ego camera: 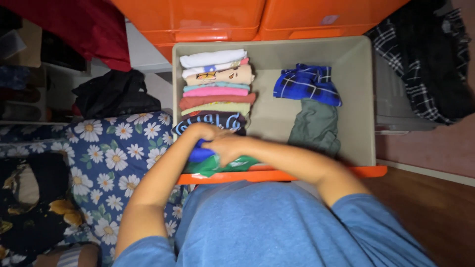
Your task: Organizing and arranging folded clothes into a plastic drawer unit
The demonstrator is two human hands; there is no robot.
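Note:
Both my hands reach into a beige storage drawer with an orange front edge. My left hand and my right hand press together on folded clothes at the near left corner, gripping a blue folded garment and a green folded garment. Behind them stands a row of several folded shirts in white, pink, rust and yellow, packed upright. A dark shirt with light lettering sits just beyond my left hand.
A blue plaid garment and a grey-green folded garment lie in the drawer's right half. Orange drawers stand behind. A daisy-print blue fabric lies to the left, a black bag beyond it, and a black plaid cloth at right.

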